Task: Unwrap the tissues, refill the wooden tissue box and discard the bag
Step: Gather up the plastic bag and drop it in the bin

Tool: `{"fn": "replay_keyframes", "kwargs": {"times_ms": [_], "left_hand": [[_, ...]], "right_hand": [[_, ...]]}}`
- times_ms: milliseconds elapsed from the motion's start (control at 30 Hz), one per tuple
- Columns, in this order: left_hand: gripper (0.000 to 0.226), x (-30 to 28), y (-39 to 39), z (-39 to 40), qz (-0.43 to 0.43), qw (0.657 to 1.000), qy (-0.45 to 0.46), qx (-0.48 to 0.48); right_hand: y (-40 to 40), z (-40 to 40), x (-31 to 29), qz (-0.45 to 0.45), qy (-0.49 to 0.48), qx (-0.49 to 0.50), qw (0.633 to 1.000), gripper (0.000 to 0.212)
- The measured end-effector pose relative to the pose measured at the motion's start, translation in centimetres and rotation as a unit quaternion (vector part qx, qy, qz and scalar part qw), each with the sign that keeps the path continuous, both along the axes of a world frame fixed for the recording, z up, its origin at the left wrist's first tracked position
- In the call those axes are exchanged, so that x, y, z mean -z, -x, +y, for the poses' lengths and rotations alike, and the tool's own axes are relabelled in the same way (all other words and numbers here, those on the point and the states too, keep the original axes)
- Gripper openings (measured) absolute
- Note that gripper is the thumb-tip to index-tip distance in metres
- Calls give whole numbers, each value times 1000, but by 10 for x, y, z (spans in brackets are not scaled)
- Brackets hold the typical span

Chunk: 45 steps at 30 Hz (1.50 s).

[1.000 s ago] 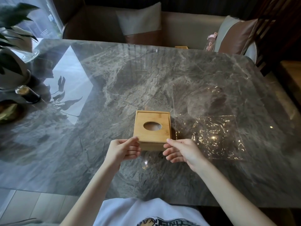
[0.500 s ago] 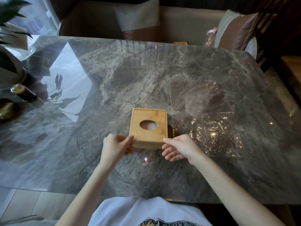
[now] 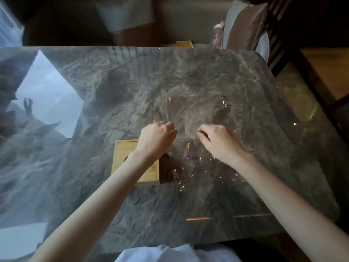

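The wooden tissue box point(image 3: 123, 156) sits lid-on upon the grey marble table point(image 3: 188, 72); my left forearm crosses it and hides most of its oval opening. Just right of the box lies the clear, crinkled plastic bag point(image 3: 198, 108), flat on the table. Both hands are over the bag beyond the box. My left hand point(image 3: 156, 138) has its fingers curled at the bag's left edge. My right hand point(image 3: 217, 141) pinches the film near its middle. No tissues are visible.
A sofa with cushions point(image 3: 243, 25) runs behind the far table edge, where a small wooden item point(image 3: 184, 44) peeks up. A wooden chair point(image 3: 324, 72) stands at the right. A bright window reflection point(image 3: 49, 95) covers the table's left side.
Both hands have let go of the wooden box and reached forward and right onto the plastic bag. The camera tilted down, so the box now appears lower left.
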<state>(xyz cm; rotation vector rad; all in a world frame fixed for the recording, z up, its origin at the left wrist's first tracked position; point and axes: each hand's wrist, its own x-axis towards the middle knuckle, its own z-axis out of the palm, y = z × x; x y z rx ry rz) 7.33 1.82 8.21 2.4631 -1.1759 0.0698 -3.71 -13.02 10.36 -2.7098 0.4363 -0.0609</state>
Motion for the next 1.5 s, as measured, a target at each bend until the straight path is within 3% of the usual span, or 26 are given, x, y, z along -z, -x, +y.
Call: {"fn": "replay_keyframes", "kwargs": {"times_ms": [100,200,333,500,633,800,867,1000,1067,1133,1167,1200,1267,1300,1367,1433,1467,1500], "left_hand": [[24,25,-3,-32,-26,996,-45,77],[52,57,-4,-58,0,989,-110,101],[66,96,-2,-75,38,964,-243,100],[68,112,-4,-77,137,961,-235,54],[59,118,-10,-72,85,980,-171,56],[15,103,-6,-74,37,990,-129,50],[9,90,-5,-76,54,988,-125,66],[21,54,4,-85,98,972,-176,124],[20,27,9,-89,144,963,-168,154],[17,-3,8,-89,251,942,-148,165],[19,-16,3,-87,344,914,-142,161],[29,-27,-5,-83,465,862,-130,156],[65,-38,-25,-70,688,707,-70,148],[83,-36,-37,-63,756,637,-23,152],[103,-25,-53,-52,841,510,74,163],[111,-11,-55,-43,900,344,155,220],[112,-9,-50,-42,908,290,194,230],[109,-7,-45,-43,905,295,218,215]], "right_hand": [[4,-40,30,-40,49,13,998,15],[10,-73,64,-24,87,16,996,26],[17,-101,98,93,87,-7,992,59],[19,-120,123,181,102,-18,978,62],[19,-124,131,144,137,-21,980,57],[13,-125,122,73,194,-19,978,39],[12,-123,108,80,170,-23,982,35],[8,-109,79,106,7,-70,992,54],[7,-100,61,108,-107,-75,986,45],[7,-99,41,114,-187,-73,973,23],[8,-100,29,117,-226,-77,964,17],[8,-102,17,127,-266,-83,952,14],[11,-110,-8,142,-339,-83,926,13],[13,-114,-20,136,-379,-76,912,13],[18,-123,-34,91,-488,-27,867,9],[22,-127,-37,11,-583,57,810,12],[23,-127,-35,-26,-609,97,787,12],[24,-126,-33,-55,-628,133,765,12]]}}
